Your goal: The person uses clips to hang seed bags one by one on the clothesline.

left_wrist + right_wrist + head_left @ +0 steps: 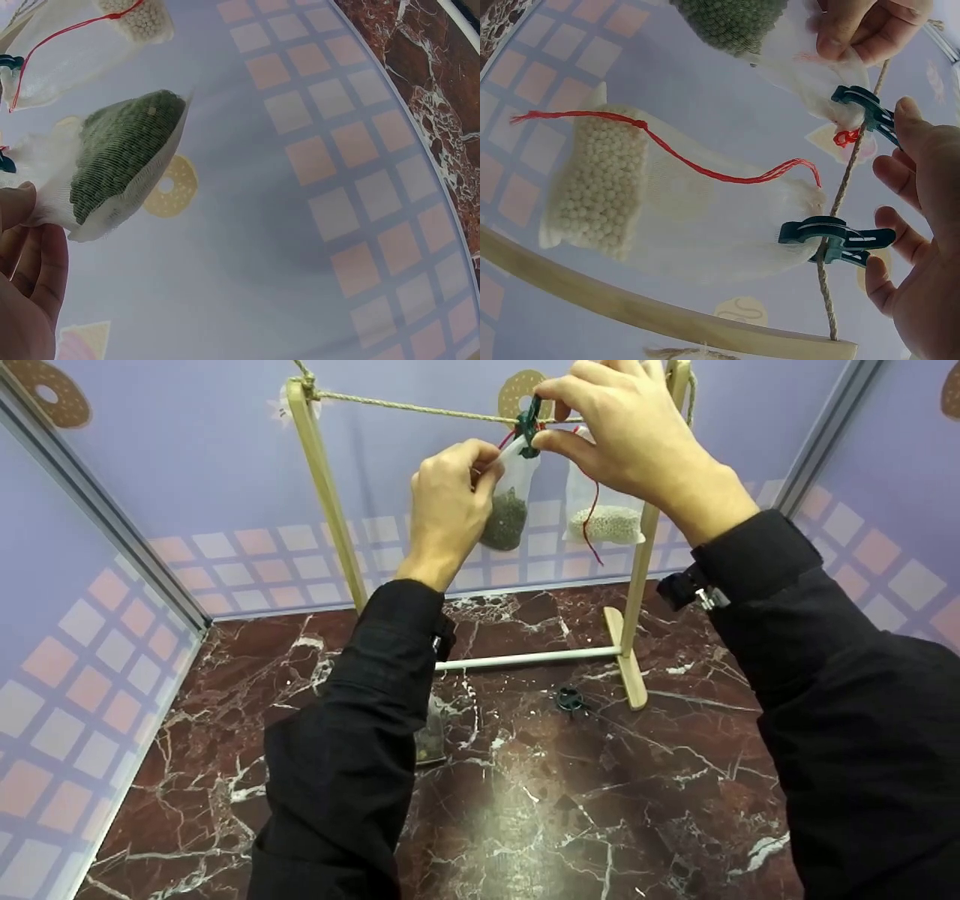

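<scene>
black sleeves (360, 735) nearest; our left hand (450, 502) pinches the green-bead pouch (508, 506) below the rope (420, 409), right hand (630, 435) squeezing its clip (529, 429): we'd seat the mesh fully before releasing.

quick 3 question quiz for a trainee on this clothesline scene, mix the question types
1. True or false: both mesh bags hang from the rope.
2. The left hand holds which bag? A: green-filled bag B: white-filled bag
3. What lies on the marble table near the wooden stand?

Key: 1 true. 2 A. 3 a spare green clip.
</scene>
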`<state>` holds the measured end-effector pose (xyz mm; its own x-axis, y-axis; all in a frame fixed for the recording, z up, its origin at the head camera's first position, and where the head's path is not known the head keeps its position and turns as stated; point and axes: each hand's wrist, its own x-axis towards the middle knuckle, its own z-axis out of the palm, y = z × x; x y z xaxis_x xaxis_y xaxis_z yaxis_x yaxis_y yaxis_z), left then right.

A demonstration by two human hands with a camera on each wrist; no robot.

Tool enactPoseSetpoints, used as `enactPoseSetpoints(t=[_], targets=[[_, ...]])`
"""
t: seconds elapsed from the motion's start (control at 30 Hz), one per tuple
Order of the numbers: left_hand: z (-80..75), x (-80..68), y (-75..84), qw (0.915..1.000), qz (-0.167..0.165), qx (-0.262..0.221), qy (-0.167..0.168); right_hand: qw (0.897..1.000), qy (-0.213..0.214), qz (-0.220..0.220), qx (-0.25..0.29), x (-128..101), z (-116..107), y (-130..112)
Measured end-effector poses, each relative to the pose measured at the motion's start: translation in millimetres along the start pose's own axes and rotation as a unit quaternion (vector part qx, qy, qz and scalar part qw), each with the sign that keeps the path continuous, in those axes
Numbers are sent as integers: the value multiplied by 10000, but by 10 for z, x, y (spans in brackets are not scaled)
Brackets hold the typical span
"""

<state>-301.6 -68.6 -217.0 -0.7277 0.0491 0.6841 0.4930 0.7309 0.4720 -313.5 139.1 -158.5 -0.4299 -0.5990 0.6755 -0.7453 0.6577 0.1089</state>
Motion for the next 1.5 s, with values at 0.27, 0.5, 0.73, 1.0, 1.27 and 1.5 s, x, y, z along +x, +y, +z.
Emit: enactPoseSetpoints(t=[0.27,0.5,0.73,1.0,1.27,1.5], targets=[[24,-15,34,9998,97,-153,90,9998,22,179,-82,-41,28,-16],[57,-8,78,9995,57,-296,121,9994,292,180,-91,-96,67,-1],[127,-47,47,9989,-125,-450,98,9981,607,-5,-94,-237,137,17],[196,-117,-2,9979,-307,-573,-20,9964,848,-37,61,-438,225,-12],[245,-174,-38,9978,-467,-393,-245,9859,1581,-351,412,-625,321,-86],[264,-254,-93,9964,-547,-626,-164,9768,1928,-571,732,-764,348,-136]])
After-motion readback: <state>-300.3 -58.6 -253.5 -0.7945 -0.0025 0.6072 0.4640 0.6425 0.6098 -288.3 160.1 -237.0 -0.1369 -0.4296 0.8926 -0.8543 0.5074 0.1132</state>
